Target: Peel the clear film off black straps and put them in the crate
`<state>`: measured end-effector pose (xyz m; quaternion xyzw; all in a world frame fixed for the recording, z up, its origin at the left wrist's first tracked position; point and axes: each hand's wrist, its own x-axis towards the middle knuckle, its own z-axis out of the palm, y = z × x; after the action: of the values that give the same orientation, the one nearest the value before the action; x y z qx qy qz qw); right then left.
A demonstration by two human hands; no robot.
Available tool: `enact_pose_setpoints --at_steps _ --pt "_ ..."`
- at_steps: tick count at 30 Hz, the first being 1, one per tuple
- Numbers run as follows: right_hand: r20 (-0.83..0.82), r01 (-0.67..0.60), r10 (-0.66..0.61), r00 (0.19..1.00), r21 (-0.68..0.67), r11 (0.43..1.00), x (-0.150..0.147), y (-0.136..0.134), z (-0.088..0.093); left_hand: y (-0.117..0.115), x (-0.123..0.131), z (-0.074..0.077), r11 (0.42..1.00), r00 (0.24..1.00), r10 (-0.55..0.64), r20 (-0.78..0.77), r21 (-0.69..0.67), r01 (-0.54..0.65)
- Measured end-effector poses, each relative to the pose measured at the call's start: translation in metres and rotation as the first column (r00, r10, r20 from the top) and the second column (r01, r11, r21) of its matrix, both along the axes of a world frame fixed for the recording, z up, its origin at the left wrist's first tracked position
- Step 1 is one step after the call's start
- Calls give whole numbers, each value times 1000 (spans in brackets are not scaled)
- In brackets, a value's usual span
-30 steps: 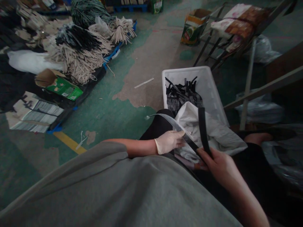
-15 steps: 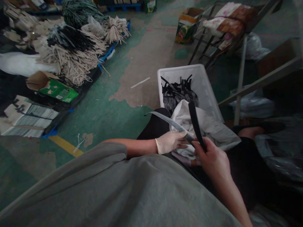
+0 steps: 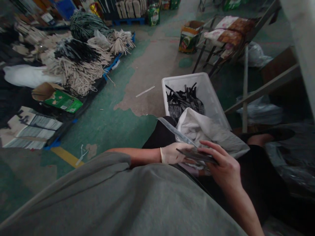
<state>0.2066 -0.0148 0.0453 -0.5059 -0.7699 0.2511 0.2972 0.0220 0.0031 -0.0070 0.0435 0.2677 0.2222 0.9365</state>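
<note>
My left hand [image 3: 173, 153], in a pale glove, is closed around a long grey strip [image 3: 176, 131] whose free end points up and left over my knee. In my bare right hand [image 3: 225, 164] a dark strip [image 3: 197, 155] is held flat between the thumb and the fingers, and its tip reaches left across the gloved fingers. The fingertips of both hands are close together above my lap. A crumpled white cloth [image 3: 192, 123] lies over my lap just beyond them. Behind it stands a white plastic bin [image 3: 214, 95] with many short black strips [image 3: 183, 100] inside.
On the left, a low pallet carries bundles of beige cords [image 3: 73, 70], dark cords [image 3: 76, 50] and an open green carton [image 3: 62, 100]. A chair with a patterned cushion [image 3: 228, 31] and a metal frame [image 3: 263, 88] stand on the right. A pale strip [image 3: 145, 91] lies on the floor.
The dark strip in my right hand has swung from upright to lying leftward across the gloved hand. My right fingers have straightened somewhat. The view has tilted up slightly.
</note>
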Motion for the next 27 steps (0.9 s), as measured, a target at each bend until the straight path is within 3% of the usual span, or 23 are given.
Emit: enact_pose_setpoints --at_steps 3,5,7,10,12,14,17,20,23,27 --pt "-86 84 -95 992 -126 989 2 -6 4 2 -3 -6 993 995 -95 27 -69 96" --pt "-151 132 -167 974 -218 967 12 -14 11 11 -13 -13 987 998 -51 -24 -152 47" --pt "-234 95 -171 957 -303 948 30 -25 20 31 -30 -19 960 973 152 -171 -207 -187" --pt "-267 -20 -106 958 -431 902 60 -44 32 75 -58 -23 807 783 495 -378 -134 -575" --pt "-244 -35 -101 964 -496 867 73 -55 33 102 -69 -17 701 655 641 -400 -42 -712" --pt "-228 -19 -128 965 -549 836 75 -62 30 119 -67 -7 670 616 709 -343 58 -740" --pt "-259 14 -226 939 -629 777 64 -60 26 118 -39 7 773 735 633 -243 246 -585" --pt "-340 83 -397 853 -661 746 55 -40 26 93 -4 11 864 894 395 -213 417 -282" --pt "-446 184 -516 731 -600 778 59 -13 28 62 20 8 845 963 134 -234 534 12" --pt "-521 261 -527 671 -500 826 72 16 32 30 31 3 762 936 -111 -334 576 296"
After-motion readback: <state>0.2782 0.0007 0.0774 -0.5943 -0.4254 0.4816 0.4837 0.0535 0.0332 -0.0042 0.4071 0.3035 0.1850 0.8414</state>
